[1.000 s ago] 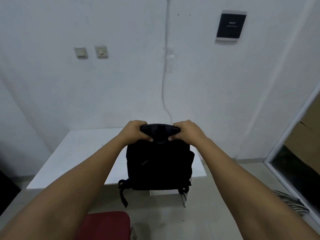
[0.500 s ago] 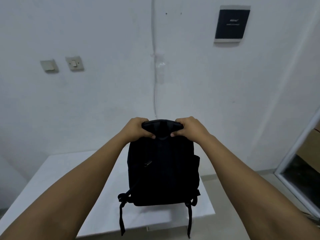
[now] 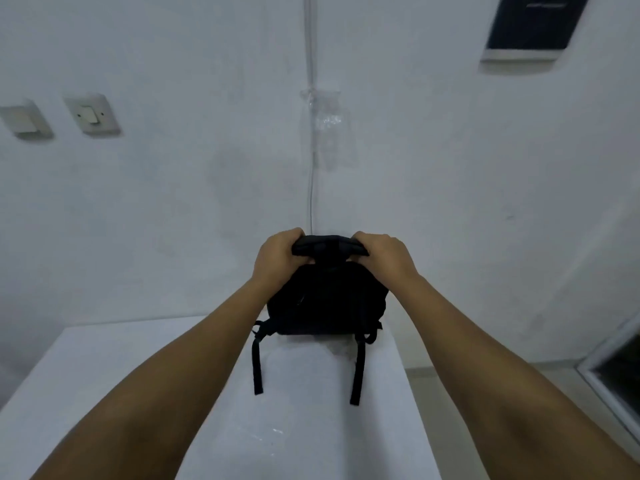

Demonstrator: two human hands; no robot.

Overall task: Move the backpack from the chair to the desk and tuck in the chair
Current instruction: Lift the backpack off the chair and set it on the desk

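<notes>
A black backpack (image 3: 327, 303) stands upright at the far right part of the white desk (image 3: 104, 368), close to the wall. Its bottom looks to be touching the desktop, and two loose straps trail toward me on the surface. My left hand (image 3: 277, 252) and my right hand (image 3: 384, 254) both grip the top handle, one at each end. The chair is out of view.
The white wall rises right behind the desk, with a cable (image 3: 311, 188) running down it, two switch plates (image 3: 91, 114) at the left and a dark panel (image 3: 533, 26) at the upper right. A doorway frame (image 3: 609, 372) and floor lie to the right.
I have moved closer to the desk and carried the backpack forward and down from the air onto the far part of the desktop. The red chair seat has dropped out of view.
</notes>
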